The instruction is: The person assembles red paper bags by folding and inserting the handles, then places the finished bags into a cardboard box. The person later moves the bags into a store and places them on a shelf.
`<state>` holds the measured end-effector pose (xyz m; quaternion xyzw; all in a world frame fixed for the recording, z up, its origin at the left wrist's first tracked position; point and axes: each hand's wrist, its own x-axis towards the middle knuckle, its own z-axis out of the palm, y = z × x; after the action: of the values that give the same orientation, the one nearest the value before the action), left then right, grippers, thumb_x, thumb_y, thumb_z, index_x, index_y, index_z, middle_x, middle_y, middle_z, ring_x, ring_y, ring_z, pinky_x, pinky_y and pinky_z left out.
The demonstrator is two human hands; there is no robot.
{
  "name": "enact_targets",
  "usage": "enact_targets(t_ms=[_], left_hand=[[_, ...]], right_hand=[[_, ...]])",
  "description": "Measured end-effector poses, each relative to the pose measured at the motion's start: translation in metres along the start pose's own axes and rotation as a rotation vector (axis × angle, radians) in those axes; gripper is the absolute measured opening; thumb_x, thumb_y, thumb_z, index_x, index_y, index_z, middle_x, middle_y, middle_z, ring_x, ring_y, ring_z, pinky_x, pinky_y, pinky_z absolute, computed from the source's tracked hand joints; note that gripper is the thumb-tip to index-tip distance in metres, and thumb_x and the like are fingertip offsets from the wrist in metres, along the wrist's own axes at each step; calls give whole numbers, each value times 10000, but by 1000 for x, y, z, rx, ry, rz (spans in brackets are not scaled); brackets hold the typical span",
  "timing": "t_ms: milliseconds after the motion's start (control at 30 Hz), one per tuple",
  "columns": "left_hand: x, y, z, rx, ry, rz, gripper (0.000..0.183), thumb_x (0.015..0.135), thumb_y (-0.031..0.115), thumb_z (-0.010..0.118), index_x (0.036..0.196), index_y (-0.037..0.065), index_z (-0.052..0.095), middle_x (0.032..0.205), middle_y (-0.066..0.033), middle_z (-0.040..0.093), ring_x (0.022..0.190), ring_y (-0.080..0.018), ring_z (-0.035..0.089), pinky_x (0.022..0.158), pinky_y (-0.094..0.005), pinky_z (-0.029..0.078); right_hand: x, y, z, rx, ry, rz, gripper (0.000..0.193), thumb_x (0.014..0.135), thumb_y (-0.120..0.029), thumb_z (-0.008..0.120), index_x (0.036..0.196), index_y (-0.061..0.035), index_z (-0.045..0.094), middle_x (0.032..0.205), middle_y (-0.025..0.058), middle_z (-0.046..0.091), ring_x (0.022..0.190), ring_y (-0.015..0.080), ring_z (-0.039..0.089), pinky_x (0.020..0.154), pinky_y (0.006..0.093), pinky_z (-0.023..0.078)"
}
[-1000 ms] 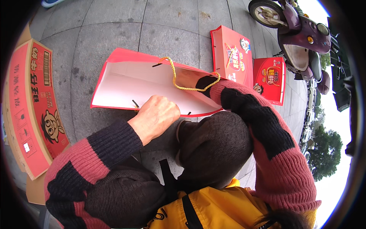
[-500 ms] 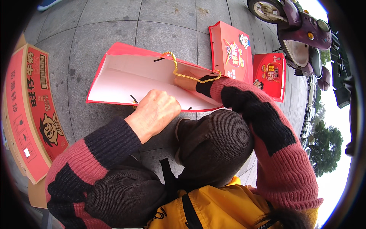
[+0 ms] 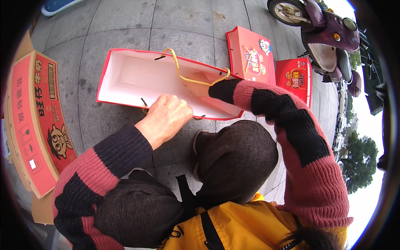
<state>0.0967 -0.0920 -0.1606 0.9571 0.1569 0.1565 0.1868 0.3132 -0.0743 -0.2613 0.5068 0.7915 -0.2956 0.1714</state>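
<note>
A red paper gift bag (image 3: 133, 75) with a white inside lies on its side before my knees, its mouth facing me. My left hand (image 3: 166, 118) is closed at the bag's near edge, fingers curled over the rim and mostly hidden below the knuckles. Inside the mouth is my right hand (image 3: 196, 87), its wrist crossing the right end. Its fingers blend into the pale lining, so their pose is unclear. A twisted yellow cord handle (image 3: 178, 68) loops from the far edge across the opening, passing by my right wrist. Black cord ends poke through both edges.
A red gift bag (image 3: 250, 56) stands beyond my right forearm, with another red bag (image 3: 293, 79) beside it. At the left is a red printed carton (image 3: 37, 121) with raised flaps. A purple scooter (image 3: 329, 37) is parked at the far right on grey paving (image 3: 121, 16).
The bag's mouth has widened, showing more of the white inside and bottom. My right hand and the cord handle have shifted slightly left; my left hand stays at the near edge.
</note>
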Motion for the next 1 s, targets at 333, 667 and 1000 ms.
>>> enact_targets(t_ms=[333,667,1000], left_hand=[[3,-1,0,24,-98,-38,57,665,35,610,710,1,615,644,-168,623,673,-323,668,592,-402,528],[-1,10,7,36,-115,-28,33,659,22,606,688,9,599,651,-160,632,683,-294,676,595,-382,530],[0,9,3,6,-107,-21,67,628,-1,627,687,-6,596,658,-159,637,688,-287,676,609,-376,536]], right_hand=[[-78,-42,-102,133,150,-163,53,726,-22,589,755,20,603,737,184,622,726,352,638,642,406,508],[22,38,23,56,-98,69,114,713,-61,608,738,45,644,627,155,619,611,293,660,533,404,509],[2,53,29,120,-67,127,103,704,-60,622,735,37,636,644,158,622,606,299,642,533,405,496]])
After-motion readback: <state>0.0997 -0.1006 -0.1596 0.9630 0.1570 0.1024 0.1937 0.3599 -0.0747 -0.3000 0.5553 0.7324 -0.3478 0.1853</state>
